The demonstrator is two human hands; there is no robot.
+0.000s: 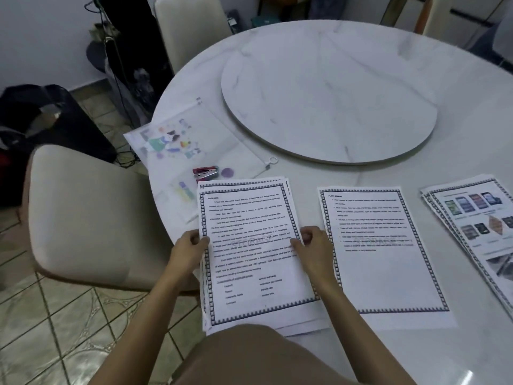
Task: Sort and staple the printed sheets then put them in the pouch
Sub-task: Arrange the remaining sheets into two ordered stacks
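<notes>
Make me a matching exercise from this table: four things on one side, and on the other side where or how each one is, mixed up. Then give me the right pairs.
Things
1. stapler
2. text stack
3. picture sheets
4. pouch

Descriptions
A. gripped at its side edges by the left hand and the right hand
B. see-through with colourful prints, lying flat at the left edge of the table
C. red, just beyond the text stack's top left corner
D. fanned out at the far right

Pairs: 1-C, 2-A, 3-D, 4-B
</notes>
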